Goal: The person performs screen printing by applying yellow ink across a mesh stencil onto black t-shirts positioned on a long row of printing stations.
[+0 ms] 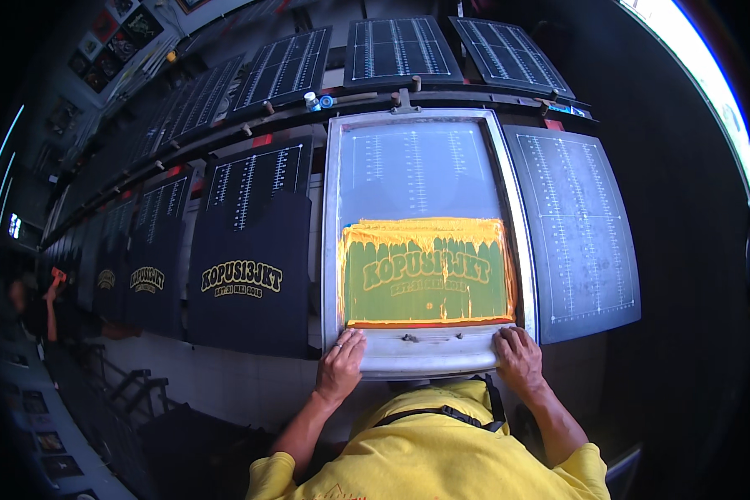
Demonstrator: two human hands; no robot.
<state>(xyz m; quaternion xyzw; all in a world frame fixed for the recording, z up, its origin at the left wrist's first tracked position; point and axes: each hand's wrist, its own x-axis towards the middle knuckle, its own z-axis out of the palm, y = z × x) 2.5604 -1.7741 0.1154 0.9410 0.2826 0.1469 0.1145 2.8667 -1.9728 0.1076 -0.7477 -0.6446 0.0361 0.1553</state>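
Note:
A silver metal-framed printing screen (425, 357) lies in front of me over a ruled board that shows through its mesh. My left hand (340, 365) grips the frame's near left corner, fingers curled over the edge. At the near right corner, my right hand (521, 358) holds the same frame. Thick yellow-orange ink (429, 227) forms a ragged band across the mesh and runs down around a green stencil area (425, 304) with lettering. Two small dark bolts stick up from the near bar. A metal bracket (405, 102) meets the frame's far bar.
To the left, dark shirts (250, 275) with yellow-outlined lettering lie on a row of boards. A bare ruled board (577, 233) stands at right. Beyond the rail are more ruled boards (402, 50), a small white bottle (312, 101) and a blue roll (326, 102). Another person's arm (52, 308) shows far left.

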